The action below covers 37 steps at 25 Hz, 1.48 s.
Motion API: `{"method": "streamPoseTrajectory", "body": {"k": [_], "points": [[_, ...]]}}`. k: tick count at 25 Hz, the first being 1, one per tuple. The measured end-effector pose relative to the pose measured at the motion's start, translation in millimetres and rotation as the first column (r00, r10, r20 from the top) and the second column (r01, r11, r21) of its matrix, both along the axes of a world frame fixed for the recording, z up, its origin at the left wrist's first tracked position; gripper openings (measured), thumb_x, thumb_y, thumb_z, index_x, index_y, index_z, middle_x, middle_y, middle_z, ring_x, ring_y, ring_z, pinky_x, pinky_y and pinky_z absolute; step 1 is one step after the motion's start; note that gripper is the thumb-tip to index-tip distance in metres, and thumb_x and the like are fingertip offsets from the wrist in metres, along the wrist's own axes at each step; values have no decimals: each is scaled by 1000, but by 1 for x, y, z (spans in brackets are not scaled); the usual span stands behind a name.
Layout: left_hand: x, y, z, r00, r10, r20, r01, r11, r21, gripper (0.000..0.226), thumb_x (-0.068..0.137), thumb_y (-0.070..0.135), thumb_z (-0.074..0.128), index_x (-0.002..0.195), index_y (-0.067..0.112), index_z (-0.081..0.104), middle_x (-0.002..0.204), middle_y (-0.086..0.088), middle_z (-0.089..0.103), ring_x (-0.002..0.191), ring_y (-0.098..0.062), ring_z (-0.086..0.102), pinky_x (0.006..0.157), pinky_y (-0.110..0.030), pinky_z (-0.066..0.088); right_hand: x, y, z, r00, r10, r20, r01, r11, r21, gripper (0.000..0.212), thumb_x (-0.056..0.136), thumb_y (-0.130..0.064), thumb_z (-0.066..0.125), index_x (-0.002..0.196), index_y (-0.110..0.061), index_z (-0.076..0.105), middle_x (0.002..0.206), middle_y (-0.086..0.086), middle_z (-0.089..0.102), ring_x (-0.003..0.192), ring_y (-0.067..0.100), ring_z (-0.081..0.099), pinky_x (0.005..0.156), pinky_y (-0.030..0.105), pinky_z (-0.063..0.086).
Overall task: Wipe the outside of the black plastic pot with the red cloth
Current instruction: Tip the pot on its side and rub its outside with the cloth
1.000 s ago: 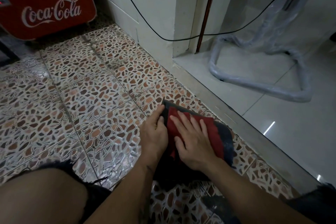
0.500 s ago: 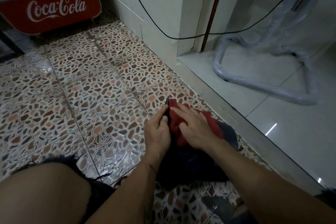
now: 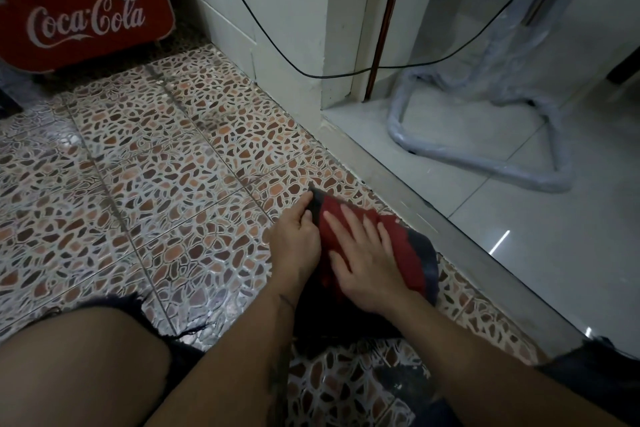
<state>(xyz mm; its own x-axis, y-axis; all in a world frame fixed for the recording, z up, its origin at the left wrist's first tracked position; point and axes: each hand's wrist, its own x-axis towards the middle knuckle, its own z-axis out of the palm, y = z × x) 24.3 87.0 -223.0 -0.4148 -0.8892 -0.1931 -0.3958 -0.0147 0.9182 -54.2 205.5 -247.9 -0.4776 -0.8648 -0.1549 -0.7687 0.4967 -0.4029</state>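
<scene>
The black plastic pot (image 3: 424,255) lies on its side on the mosaic floor between my knees, its far end pointing away from me. The red cloth (image 3: 398,236) is spread over its upper side. My right hand (image 3: 363,260) lies flat on the cloth with fingers spread, pressing it against the pot. My left hand (image 3: 296,241) grips the pot's left edge, thumb and fingers curled on the rim. My hands and forearms hide most of the pot.
A red Coca-Cola cooler (image 3: 83,7) stands at the back left. A white wall corner (image 3: 294,45) with a black cable (image 3: 277,45) rises ahead. A metal threshold (image 3: 450,229) borders the pot on the right, and a plastic-wrapped tube frame (image 3: 485,163) stands on the white tiles beyond.
My right hand slid with the cloth toward the pot's far end, then back down and to the right. My left hand stayed on the pot's edge.
</scene>
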Motion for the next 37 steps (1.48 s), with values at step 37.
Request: {"method": "streamPoseTrajectory", "body": {"k": [37], "points": [[-12, 4, -24, 948, -115, 296, 268, 789, -553, 56, 93, 20, 37, 149, 24, 42, 155, 11, 37, 116, -22, 56, 81, -34, 50, -91, -55, 4, 840, -517, 165, 483, 851, 207, 50, 99, -43, 18, 138, -34, 48, 154, -2, 43, 143, 30, 32, 114, 66, 11]]}}
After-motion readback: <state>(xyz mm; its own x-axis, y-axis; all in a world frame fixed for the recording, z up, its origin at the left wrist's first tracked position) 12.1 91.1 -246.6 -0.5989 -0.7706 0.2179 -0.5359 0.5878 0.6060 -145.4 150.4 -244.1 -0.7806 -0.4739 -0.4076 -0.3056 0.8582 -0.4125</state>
